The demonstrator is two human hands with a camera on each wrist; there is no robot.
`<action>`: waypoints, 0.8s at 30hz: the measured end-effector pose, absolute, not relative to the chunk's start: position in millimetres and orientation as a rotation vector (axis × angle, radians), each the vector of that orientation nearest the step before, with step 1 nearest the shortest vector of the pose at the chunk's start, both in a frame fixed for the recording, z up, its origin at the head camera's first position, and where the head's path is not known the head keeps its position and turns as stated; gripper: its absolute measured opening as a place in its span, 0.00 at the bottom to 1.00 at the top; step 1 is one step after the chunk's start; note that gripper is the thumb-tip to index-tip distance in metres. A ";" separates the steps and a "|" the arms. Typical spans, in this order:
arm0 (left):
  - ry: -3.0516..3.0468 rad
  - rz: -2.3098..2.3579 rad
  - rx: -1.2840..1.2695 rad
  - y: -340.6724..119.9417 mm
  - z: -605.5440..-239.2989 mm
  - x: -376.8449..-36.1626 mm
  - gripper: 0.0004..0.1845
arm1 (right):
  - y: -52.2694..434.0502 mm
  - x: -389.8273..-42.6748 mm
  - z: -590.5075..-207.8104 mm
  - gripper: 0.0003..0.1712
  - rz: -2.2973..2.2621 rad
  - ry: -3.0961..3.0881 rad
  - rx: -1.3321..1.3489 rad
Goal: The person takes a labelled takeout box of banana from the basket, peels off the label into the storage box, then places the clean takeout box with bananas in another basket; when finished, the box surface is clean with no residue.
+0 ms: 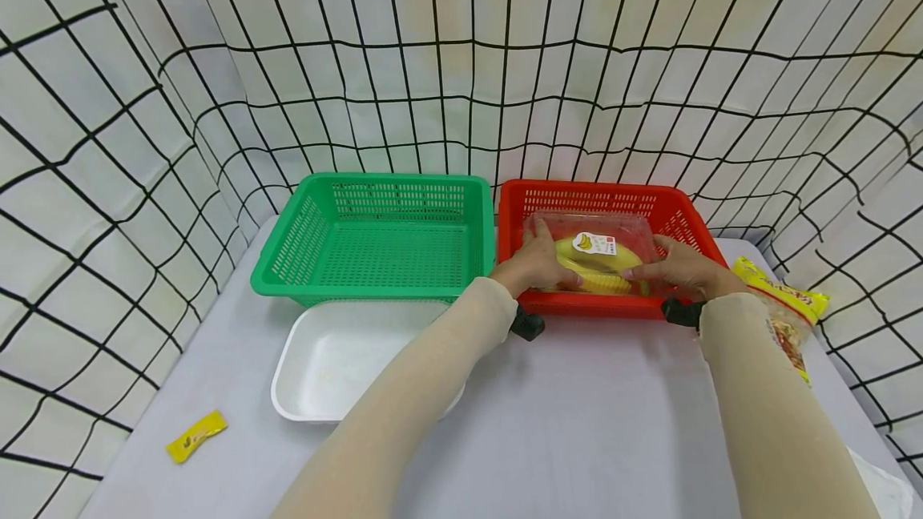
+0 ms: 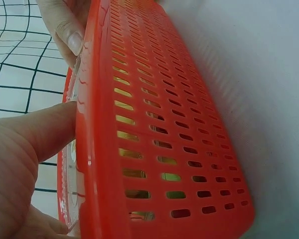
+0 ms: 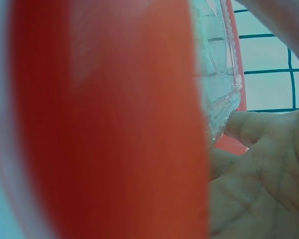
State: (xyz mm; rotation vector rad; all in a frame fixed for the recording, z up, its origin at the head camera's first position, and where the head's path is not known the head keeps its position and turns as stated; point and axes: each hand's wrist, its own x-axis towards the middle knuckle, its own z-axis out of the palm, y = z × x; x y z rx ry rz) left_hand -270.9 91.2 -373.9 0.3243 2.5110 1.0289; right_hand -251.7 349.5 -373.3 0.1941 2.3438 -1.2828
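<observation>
A clear plastic box (image 1: 645, 235) with yellow bananas (image 1: 626, 259) under a white label (image 1: 594, 243) lies in the red basket (image 1: 692, 231). My left hand (image 1: 534, 263) grips its left end, thumb towards the front. At the other end, my right hand (image 1: 688, 267) holds the box, its thumb over the near side. A ridged yellow piece like corn (image 1: 604, 283) shows at the front; whether it is inside the box I cannot tell. The basket wall (image 2: 164, 124) hides the box's lower part in the left wrist view. In the right wrist view, fingers (image 3: 246, 127) touch the box corner.
To the left stands a green basket (image 1: 397, 255), with a white tray (image 1: 353, 359) in front. A small yellow packet (image 1: 196, 436) lies at the front left. Yellow snack bags (image 1: 789, 303) lie beside the right forearm. Black netting (image 1: 461, 46) encloses the table.
</observation>
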 end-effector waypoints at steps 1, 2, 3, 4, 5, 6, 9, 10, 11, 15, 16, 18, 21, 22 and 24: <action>2.513 1.030 0.321 91.3 -374.0 -270.8 0.67 | 349.7 -251.9 -373.4 0.59 -1.282 2.345 0.191; 2.515 1.032 0.317 91.4 -374.2 -270.8 0.67 | 349.9 -252.2 -373.5 0.59 -1.281 2.346 0.189; 2.518 1.033 0.313 91.6 -374.3 -270.8 0.67 | 350.2 -252.4 -373.7 0.59 -1.282 2.346 0.187; 2.522 1.034 0.311 91.7 -374.4 -270.6 0.67 | 350.4 -252.6 -373.9 0.59 -1.282 2.346 0.185; 2.525 1.034 0.308 92.0 -374.6 -270.4 0.68 | 350.7 -252.7 -374.1 0.59 -1.282 2.347 0.185; 2.529 1.033 0.306 92.4 -374.7 -270.3 0.68 | 351.0 -252.7 -374.3 0.59 -1.286 2.346 0.187; 2.539 1.034 0.304 93.4 -375.3 -269.9 0.68 | 351.6 -252.6 -374.9 0.59 -1.291 2.350 0.188; 2.541 1.034 0.302 93.7 -375.5 -269.7 0.68 | 351.7 -252.5 -375.0 0.59 -1.292 2.353 0.186; 2.541 1.037 0.300 93.9 -375.8 -269.7 0.68 | 351.9 -252.2 -374.9 0.59 -1.293 2.354 0.187; 2.536 1.055 0.293 93.6 -375.7 -269.4 0.68 | 352.6 -252.2 -375.1 0.59 -1.288 2.368 0.176; 2.535 1.057 0.292 93.6 -375.6 -269.1 0.68 | 352.5 -252.1 -374.9 0.59 -1.287 2.371 0.173; 2.537 1.059 0.294 93.4 -375.4 -269.1 0.68 | 352.6 -251.8 -374.2 0.58 -1.286 2.377 0.165; 2.544 1.064 0.297 93.5 -375.5 -269.1 0.67 | 352.4 -250.7 -372.3 0.58 -1.283 2.386 0.151; 2.546 1.069 0.299 93.6 -375.4 -269.1 0.67 | 352.2 -250.1 -371.3 0.58 -1.282 2.389 0.148; 2.552 1.073 0.303 93.7 -375.3 -269.4 0.67 | 352.0 -249.2 -369.6 0.59 -1.274 2.403 0.143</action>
